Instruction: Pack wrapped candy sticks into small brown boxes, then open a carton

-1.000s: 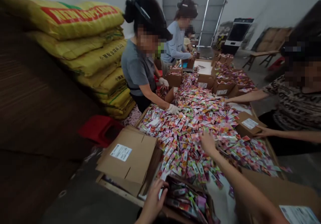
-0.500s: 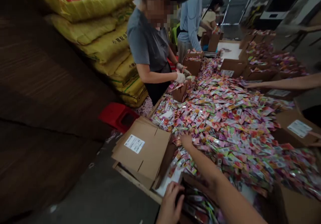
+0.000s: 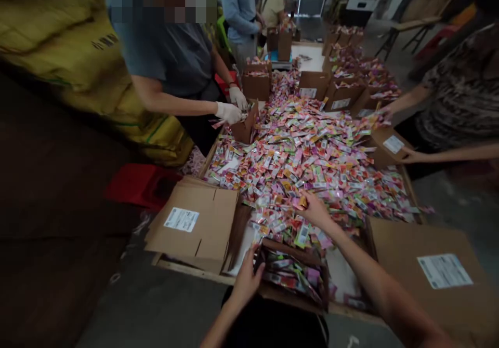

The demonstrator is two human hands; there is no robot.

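My left hand [image 3: 246, 280] grips the left rim of a small open cardboard box [image 3: 293, 277] at the table's near edge; the box holds colourful sachets. My right hand [image 3: 315, 211] reaches forward onto the big heap of colourful sachets [image 3: 307, 161] that covers the table, its fingers closed on a few sachets at the heap's near edge.
Flattened cardboard boxes lie at the near left [image 3: 195, 223] and near right [image 3: 424, 270]. A person in grey with white gloves [image 3: 228, 112] fills a box at the left. Another person's arms [image 3: 440, 153] reach in from the right. Yellow sacks [image 3: 78, 62] and a red stool [image 3: 142, 184] stand left.
My view swung right and down. My right hand drew back from the heap's left part toward the box and closed on sachets. My left hand stays on the box rim.
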